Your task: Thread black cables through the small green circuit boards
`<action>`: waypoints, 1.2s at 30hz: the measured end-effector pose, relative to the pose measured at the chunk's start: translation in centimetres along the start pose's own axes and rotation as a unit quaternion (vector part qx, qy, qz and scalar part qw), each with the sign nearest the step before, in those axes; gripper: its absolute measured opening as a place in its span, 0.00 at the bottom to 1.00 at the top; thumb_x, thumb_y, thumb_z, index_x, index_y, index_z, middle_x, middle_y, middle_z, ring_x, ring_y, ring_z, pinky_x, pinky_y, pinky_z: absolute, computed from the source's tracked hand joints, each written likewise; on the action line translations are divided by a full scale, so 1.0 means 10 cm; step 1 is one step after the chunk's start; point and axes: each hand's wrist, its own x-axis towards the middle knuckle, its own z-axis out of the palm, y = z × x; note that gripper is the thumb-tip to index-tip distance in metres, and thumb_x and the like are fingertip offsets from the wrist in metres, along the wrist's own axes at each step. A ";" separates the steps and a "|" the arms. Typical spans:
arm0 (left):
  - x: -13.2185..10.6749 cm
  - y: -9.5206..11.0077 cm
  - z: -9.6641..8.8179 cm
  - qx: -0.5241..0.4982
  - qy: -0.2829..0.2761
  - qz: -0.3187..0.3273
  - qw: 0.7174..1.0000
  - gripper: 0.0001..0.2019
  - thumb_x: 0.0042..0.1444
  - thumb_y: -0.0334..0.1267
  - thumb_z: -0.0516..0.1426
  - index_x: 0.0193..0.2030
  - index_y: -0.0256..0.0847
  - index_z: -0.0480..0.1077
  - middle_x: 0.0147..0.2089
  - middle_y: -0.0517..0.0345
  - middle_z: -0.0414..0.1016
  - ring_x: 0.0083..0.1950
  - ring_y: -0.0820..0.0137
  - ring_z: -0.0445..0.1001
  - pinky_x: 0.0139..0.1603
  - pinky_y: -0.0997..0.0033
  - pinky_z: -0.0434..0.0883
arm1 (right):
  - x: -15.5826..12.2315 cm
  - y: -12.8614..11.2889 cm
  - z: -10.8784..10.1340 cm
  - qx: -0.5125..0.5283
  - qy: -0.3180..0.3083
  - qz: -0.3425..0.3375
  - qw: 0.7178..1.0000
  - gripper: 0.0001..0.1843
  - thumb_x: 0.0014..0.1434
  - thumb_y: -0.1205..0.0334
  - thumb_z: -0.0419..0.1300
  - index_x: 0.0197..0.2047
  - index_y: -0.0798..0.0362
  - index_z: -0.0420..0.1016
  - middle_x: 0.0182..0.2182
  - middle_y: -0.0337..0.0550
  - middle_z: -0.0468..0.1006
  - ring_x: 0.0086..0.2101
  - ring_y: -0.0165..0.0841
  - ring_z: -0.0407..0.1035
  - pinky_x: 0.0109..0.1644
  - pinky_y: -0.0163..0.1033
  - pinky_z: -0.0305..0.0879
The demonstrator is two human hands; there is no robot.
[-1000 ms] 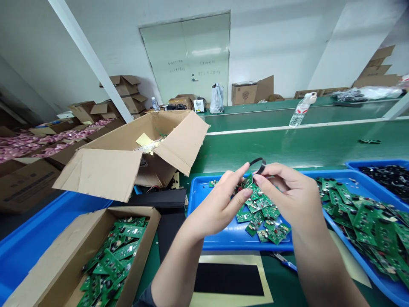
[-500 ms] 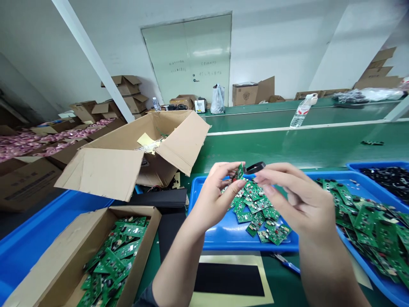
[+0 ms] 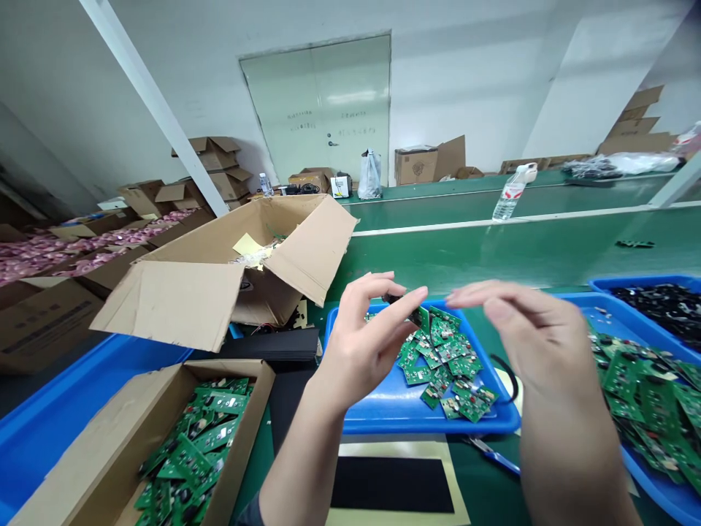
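My left hand pinches a small green circuit board with a dark part on it, held above the blue tray. That tray holds a loose pile of green circuit boards. My right hand hovers just to the right of the held board, fingers stretched out and a little blurred, with nothing in them. A thin black ring lies below it, beside the tray's right edge.
A second blue tray with many boards is on the right, and one with black parts behind it. A cardboard box of boards sits lower left, a large open carton behind it. A black pad and a blue-handled tool lie near me.
The right hand held the black ring by the left hand's fingertips; now it has let go and opened, and the ring lies beside the tray. The left hand has picked up a board.
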 end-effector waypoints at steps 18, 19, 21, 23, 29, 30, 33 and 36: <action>0.00 -0.05 0.02 -0.020 0.009 -0.021 1.000 0.18 0.60 0.29 0.59 0.57 0.42 0.69 0.45 0.54 0.69 0.46 0.71 0.73 0.46 0.71 0.76 | 0.03 -0.27 0.09 0.247 -0.181 0.193 0.932 0.14 0.63 0.55 0.59 0.27 0.52 0.73 0.24 0.39 0.77 0.27 0.28 0.71 0.33 0.30 0.68; 0.00 -0.05 0.02 -0.025 0.009 -0.025 0.999 0.18 0.60 0.29 0.59 0.57 0.42 0.69 0.44 0.54 0.69 0.46 0.71 0.73 0.45 0.72 0.76 | 0.03 -0.28 0.10 0.238 -0.182 0.195 0.934 0.14 0.62 0.57 0.58 0.26 0.51 0.73 0.24 0.39 0.76 0.27 0.28 0.71 0.32 0.30 0.68; 0.01 -0.05 0.03 -0.036 0.006 -0.033 0.999 0.17 0.60 0.31 0.59 0.56 0.41 0.69 0.44 0.55 0.68 0.44 0.72 0.73 0.43 0.74 0.76 | 0.04 -0.30 0.11 0.229 -0.180 0.206 0.934 0.14 0.61 0.60 0.57 0.24 0.51 0.71 0.23 0.38 0.76 0.26 0.27 0.70 0.32 0.30 0.67; 0.01 -0.05 0.03 -0.050 0.000 -0.039 0.998 0.17 0.60 0.32 0.59 0.56 0.42 0.70 0.43 0.55 0.68 0.43 0.73 0.73 0.42 0.75 0.76 | 0.05 -0.31 0.11 0.227 -0.179 0.215 0.933 0.13 0.60 0.61 0.57 0.24 0.51 0.71 0.22 0.37 0.75 0.25 0.27 0.68 0.30 0.30 0.65; 0.00 -0.06 0.06 -0.065 -0.026 -0.036 0.997 0.19 0.60 0.33 0.59 0.58 0.43 0.69 0.42 0.56 0.69 0.42 0.72 0.72 0.41 0.74 0.75 | 0.05 -0.28 0.13 0.224 -0.197 0.227 0.927 0.13 0.57 0.62 0.56 0.22 0.52 0.70 0.20 0.38 0.74 0.23 0.28 0.67 0.27 0.32 0.64; 0.00 -0.06 0.06 -0.067 -0.029 -0.036 0.997 0.19 0.60 0.33 0.59 0.58 0.44 0.68 0.42 0.56 0.69 0.42 0.72 0.72 0.41 0.74 0.75 | 0.05 -0.27 0.14 0.227 -0.201 0.229 0.925 0.13 0.57 0.62 0.55 0.22 0.52 0.70 0.20 0.38 0.74 0.23 0.28 0.67 0.27 0.32 0.64; -0.02 -0.08 0.07 -0.081 -0.036 -0.040 0.995 0.20 0.60 0.33 0.59 0.59 0.46 0.68 0.42 0.56 0.68 0.43 0.72 0.72 0.42 0.73 0.75 | 0.06 -0.26 0.13 0.235 -0.227 0.240 0.914 0.14 0.57 0.61 0.55 0.21 0.52 0.69 0.20 0.39 0.73 0.23 0.28 0.67 0.27 0.33 0.64; -0.02 -0.10 0.06 -0.117 -0.053 -0.049 0.991 0.20 0.59 0.35 0.60 0.59 0.47 0.68 0.42 0.57 0.69 0.41 0.72 0.72 0.41 0.72 0.75 | 0.08 -0.22 0.12 0.248 -0.263 0.262 0.895 0.14 0.57 0.58 0.56 0.22 0.52 0.69 0.18 0.38 0.71 0.21 0.28 0.67 0.26 0.33 0.63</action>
